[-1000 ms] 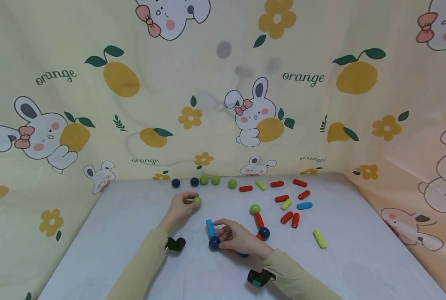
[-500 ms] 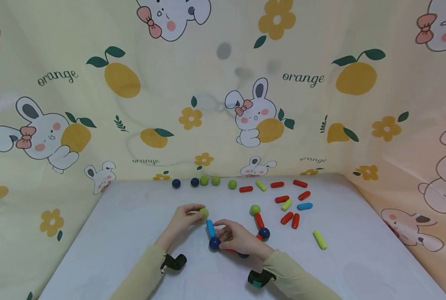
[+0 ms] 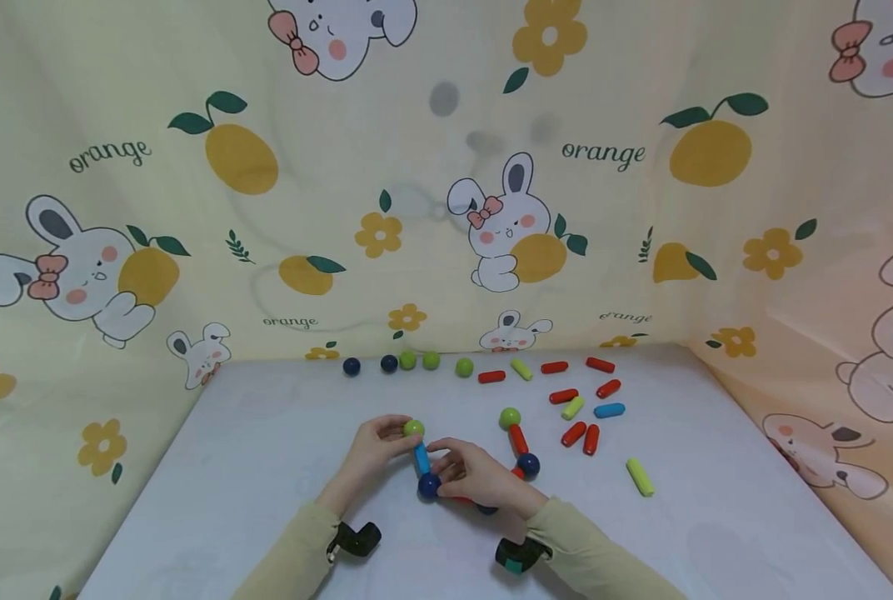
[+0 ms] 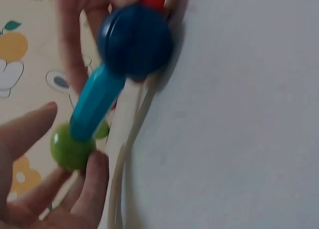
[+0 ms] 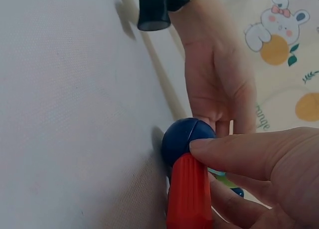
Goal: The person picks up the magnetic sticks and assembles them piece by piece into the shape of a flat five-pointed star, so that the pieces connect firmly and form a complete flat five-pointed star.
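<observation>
A green ball (image 3: 414,428) sits against the far end of a light blue rod (image 3: 421,460). My left hand (image 3: 375,450) has its fingers around that ball; in the left wrist view the thumb tip stands slightly off the green ball (image 4: 72,146). At the rod's near end is a dark blue ball (image 3: 429,486), with a red rod (image 5: 189,194) joined to it. My right hand (image 3: 476,475) holds this dark blue ball (image 5: 184,139), thumb pressed on it beside the red rod. That hand hides part of the chain, which continues right to another dark blue ball (image 3: 528,465).
The chain's right arm is a red rod (image 3: 517,439) topped by a green ball (image 3: 510,418). Loose balls, such as a green ball (image 3: 465,367), line the back edge. Several loose rods, including a blue rod (image 3: 609,410) and a lime rod (image 3: 640,477), lie right.
My left hand has brought the green ball toward me and slightly right, from the table behind to the light blue rod's far end. The right hand has stayed in place.
</observation>
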Action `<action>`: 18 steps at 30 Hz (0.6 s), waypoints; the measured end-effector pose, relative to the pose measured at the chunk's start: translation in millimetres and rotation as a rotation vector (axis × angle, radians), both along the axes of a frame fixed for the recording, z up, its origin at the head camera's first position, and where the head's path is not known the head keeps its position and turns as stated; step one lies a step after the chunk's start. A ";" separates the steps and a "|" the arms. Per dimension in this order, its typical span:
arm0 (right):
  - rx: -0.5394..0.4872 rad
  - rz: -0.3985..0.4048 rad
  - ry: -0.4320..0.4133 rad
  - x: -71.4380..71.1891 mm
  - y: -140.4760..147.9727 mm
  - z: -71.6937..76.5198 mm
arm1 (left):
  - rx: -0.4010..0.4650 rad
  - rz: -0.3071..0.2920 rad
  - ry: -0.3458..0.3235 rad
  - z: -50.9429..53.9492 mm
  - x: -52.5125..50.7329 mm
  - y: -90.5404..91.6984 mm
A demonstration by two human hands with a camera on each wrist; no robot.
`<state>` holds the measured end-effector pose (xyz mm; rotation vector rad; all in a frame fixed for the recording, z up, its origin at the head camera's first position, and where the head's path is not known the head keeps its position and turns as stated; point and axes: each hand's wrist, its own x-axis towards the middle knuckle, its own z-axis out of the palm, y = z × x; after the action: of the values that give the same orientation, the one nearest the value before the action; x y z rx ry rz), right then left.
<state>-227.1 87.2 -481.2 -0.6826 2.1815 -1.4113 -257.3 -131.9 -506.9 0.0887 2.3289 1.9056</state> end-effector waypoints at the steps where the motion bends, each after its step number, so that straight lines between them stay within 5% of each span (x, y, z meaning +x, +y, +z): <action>1: -0.003 0.004 0.000 -0.5 0.6 0.5 | 0.001 0.011 -0.004 -0.3 1.7 2.3; 8: 0.019 -0.047 0.025 -16.3 19.9 15.8 | 0.002 0.033 -0.042 1.8 12.8 18.3; 12: 0.038 -0.104 0.120 -37.4 42.9 29.0 | -0.068 0.067 -0.025 2.0 16.2 24.1; 18: 0.141 -0.209 0.184 -68.1 77.6 30.9 | -0.050 0.095 -0.022 -2.7 18.6 25.6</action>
<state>-295.1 164.8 -450.2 -0.5670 2.5318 -1.3217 -238.7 -106.3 -509.6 -0.0484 2.4049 1.8790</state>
